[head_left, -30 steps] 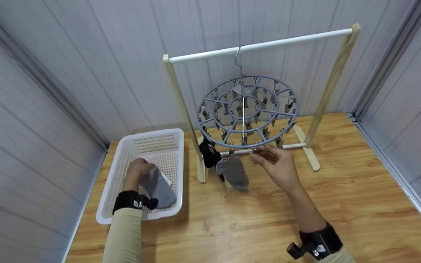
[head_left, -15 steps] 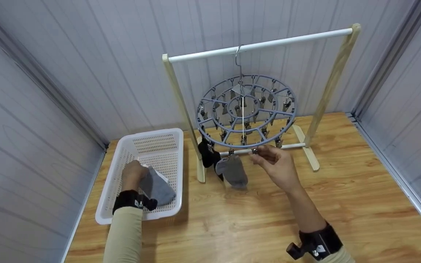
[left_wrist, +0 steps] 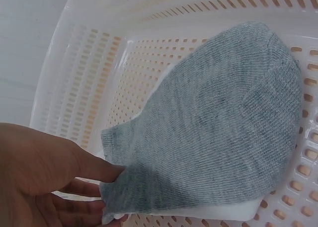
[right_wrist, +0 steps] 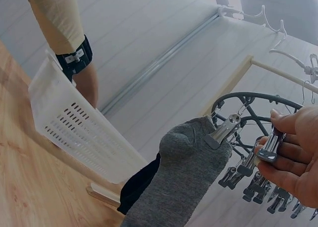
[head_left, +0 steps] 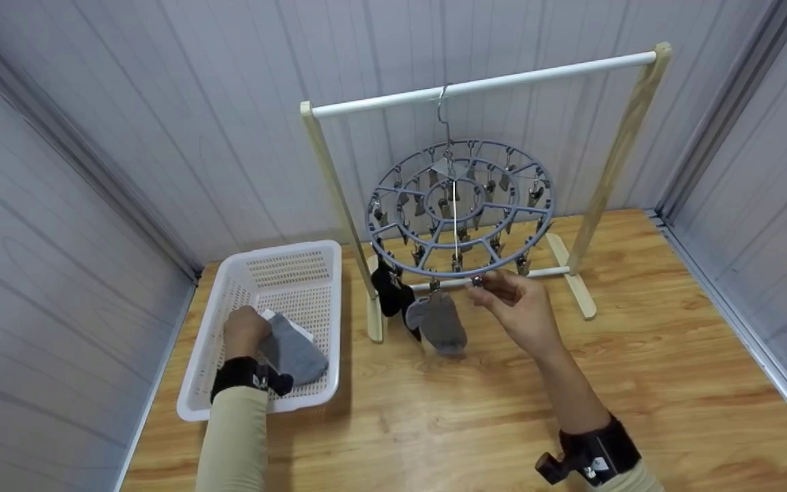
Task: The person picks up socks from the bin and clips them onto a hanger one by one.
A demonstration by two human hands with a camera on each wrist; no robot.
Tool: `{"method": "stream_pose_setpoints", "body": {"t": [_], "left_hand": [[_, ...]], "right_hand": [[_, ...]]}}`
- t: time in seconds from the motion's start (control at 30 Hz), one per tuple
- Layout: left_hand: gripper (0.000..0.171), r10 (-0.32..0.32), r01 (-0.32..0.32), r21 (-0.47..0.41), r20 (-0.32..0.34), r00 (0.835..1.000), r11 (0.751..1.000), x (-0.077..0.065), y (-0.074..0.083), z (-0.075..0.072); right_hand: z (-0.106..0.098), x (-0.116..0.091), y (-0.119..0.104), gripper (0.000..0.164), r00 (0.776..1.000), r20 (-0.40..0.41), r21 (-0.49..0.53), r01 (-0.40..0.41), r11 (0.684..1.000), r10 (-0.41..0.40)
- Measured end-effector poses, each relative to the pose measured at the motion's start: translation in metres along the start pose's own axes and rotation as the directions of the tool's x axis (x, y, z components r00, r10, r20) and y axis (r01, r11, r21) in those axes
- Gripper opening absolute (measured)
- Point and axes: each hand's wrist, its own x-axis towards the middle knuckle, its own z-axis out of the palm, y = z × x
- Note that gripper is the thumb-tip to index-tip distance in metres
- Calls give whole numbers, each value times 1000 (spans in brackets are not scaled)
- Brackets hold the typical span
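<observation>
In the white basket (head_left: 335, 321), my left hand (head_left: 244, 331) pinches the cuff of a light grey sock (left_wrist: 208, 122), thumb on top and fingers beneath. The sock lies flat over something white (left_wrist: 233, 210), mostly covered. My right hand (head_left: 520, 311) holds a metal clip (right_wrist: 271, 146) between thumb and fingers at the front rim of the round blue-grey drying hanger (head_left: 458, 273). Left of that hand, a darker grey sock (right_wrist: 181, 172) hangs from another clip (right_wrist: 226, 130). A black sock (head_left: 392, 290) hangs further left, partly hidden behind the grey one in the right wrist view.
The hanger hooks over the white bar (head_left: 537, 76) of a stand with wooden legs (head_left: 615, 164). Several more clips dangle from its rings. Basket and stand are on a wood-grain surface (head_left: 448, 424), with pale panel walls (head_left: 161, 82) at the back and sides.
My left hand has shifted slightly left and down in the basket, and the grey sock lies lower and flatter. The right hand stays at the clip. The head view has moved slightly.
</observation>
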Motion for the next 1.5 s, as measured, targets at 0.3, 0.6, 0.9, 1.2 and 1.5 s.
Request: {"method": "stream_pose_setpoints", "body": {"t": [0.3, 0.6, 0.9, 1.2, 1.5], "left_hand": [[14, -42, 42, 7, -15, 999, 999, 2, 0, 2], [27, -135, 134, 24, 17, 991, 991, 8, 2, 3], [37, -111, 116, -39, 115, 987, 992, 3, 0, -9], [19, -96, 127, -233, 139, 986, 964, 5, -3, -20], [49, -4, 18, -341, 42, 999, 940, -15, -5, -28]], "right_hand": [[0, 0, -1, 23, 1000, -4, 5, 2, 1000, -2], [0, 0, 1, 20, 1000, -1, 7, 24, 1000, -24], [0, 0, 0, 19, 999, 8, 2, 34, 999, -34], [-1, -1, 0, 20, 1000, -2, 15, 15, 1000, -15], [-3, -3, 1, 21, 999, 10, 1, 38, 999, -38]]}}
